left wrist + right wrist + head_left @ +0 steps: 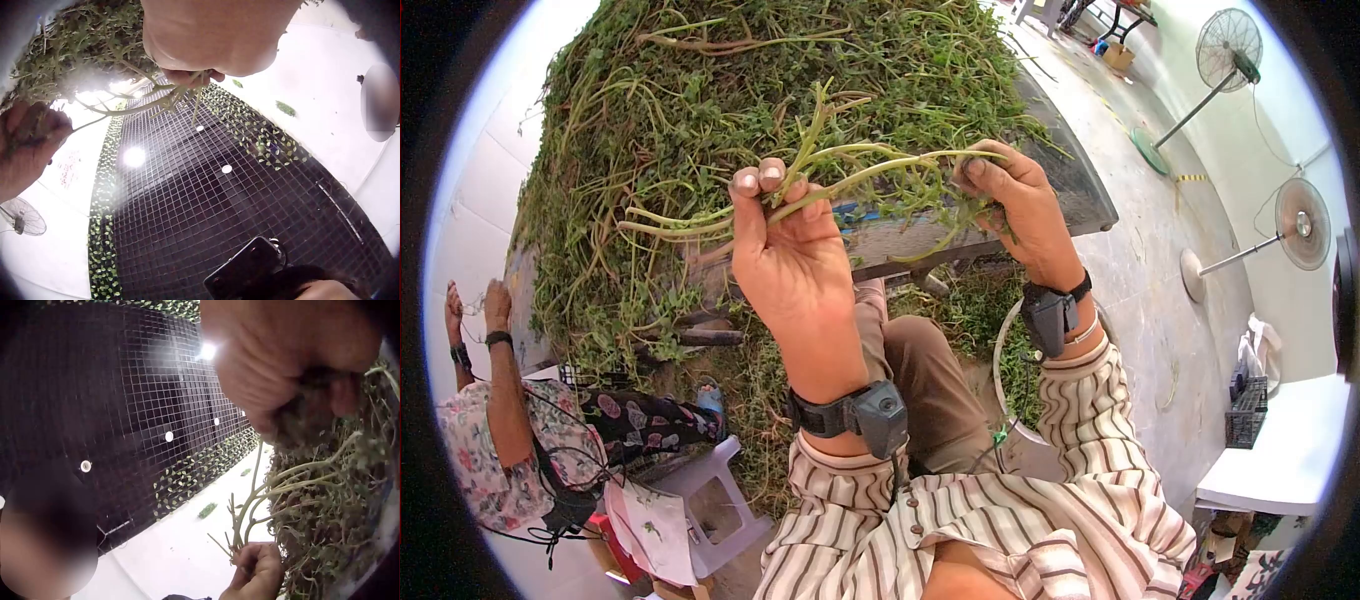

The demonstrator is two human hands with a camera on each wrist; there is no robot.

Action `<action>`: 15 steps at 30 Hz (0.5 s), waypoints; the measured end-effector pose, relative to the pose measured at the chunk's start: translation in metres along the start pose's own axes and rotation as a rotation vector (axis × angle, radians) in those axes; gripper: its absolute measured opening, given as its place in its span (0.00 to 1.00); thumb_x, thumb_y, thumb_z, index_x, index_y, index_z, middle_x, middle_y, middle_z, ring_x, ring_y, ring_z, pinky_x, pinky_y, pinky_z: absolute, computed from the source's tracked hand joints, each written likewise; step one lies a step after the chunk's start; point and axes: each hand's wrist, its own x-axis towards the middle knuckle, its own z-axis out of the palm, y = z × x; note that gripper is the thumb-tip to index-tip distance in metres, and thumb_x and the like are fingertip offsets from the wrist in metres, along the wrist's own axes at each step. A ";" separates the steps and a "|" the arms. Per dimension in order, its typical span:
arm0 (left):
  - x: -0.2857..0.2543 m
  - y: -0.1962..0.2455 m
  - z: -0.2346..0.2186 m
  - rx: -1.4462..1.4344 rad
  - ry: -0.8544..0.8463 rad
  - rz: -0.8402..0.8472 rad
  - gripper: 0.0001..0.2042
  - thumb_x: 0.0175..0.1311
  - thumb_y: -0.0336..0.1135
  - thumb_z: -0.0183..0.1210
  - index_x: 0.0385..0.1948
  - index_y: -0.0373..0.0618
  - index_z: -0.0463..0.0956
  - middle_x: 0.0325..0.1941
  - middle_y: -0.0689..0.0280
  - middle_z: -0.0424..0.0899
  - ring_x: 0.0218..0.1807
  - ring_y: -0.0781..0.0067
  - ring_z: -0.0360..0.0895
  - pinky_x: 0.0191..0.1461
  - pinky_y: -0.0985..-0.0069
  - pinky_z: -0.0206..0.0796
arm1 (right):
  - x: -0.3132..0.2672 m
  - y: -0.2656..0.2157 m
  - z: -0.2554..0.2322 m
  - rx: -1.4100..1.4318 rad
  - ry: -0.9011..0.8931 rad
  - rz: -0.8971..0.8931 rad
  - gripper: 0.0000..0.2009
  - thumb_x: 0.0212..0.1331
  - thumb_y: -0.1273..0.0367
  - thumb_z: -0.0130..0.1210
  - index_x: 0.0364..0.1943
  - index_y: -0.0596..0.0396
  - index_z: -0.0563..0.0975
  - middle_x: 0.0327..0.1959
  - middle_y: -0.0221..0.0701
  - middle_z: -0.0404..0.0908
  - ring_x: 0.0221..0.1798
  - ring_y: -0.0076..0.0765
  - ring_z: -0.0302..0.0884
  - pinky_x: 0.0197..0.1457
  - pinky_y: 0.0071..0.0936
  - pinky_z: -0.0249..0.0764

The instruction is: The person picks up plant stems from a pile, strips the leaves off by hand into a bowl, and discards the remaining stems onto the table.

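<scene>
Head view: basin (1000,345) under stems (870,165)

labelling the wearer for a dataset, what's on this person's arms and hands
Bare hands, no gloves. Each wrist carries a black strap with a small dark camera box: left wrist, right wrist, the right with a pale band beside it. Both sleeves are cream with brown stripes, buttoned at the left cuff.
</scene>
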 end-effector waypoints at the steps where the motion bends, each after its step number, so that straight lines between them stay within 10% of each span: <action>1: 0.000 0.000 0.000 0.000 0.001 0.000 0.05 0.66 0.30 0.47 0.32 0.41 0.67 0.31 0.64 0.68 0.33 0.71 0.65 0.32 0.78 0.58 | 0.001 0.002 -0.002 -0.046 0.034 -0.029 0.11 0.57 0.68 0.54 0.43 0.52 0.76 0.28 0.18 0.76 0.22 0.08 0.60 0.20 0.12 0.53; 9: 0.001 0.002 -0.007 0.096 0.028 0.078 0.06 0.66 0.35 0.48 0.33 0.43 0.68 0.34 0.66 0.71 0.34 0.75 0.71 0.42 0.79 0.71 | -0.002 -0.018 -0.038 -0.953 0.433 -0.478 0.06 0.56 0.69 0.54 0.29 0.57 0.79 0.25 0.22 0.76 0.21 0.13 0.62 0.21 0.18 0.57; 11: 0.002 0.011 -0.008 0.137 0.014 0.121 0.06 0.66 0.35 0.48 0.33 0.43 0.69 0.34 0.66 0.72 0.34 0.75 0.71 0.39 0.79 0.70 | -0.009 -0.029 -0.052 -0.396 0.611 -0.104 0.07 0.58 0.69 0.53 0.32 0.58 0.78 0.25 0.24 0.75 0.20 0.14 0.60 0.20 0.18 0.56; 15: 0.002 0.010 -0.006 0.104 -0.017 0.105 0.07 0.67 0.36 0.47 0.32 0.45 0.68 0.34 0.67 0.71 0.34 0.75 0.70 0.33 0.80 0.65 | -0.018 -0.017 -0.071 0.094 0.400 -0.109 0.08 0.60 0.67 0.52 0.36 0.57 0.77 0.28 0.25 0.75 0.18 0.16 0.58 0.19 0.17 0.54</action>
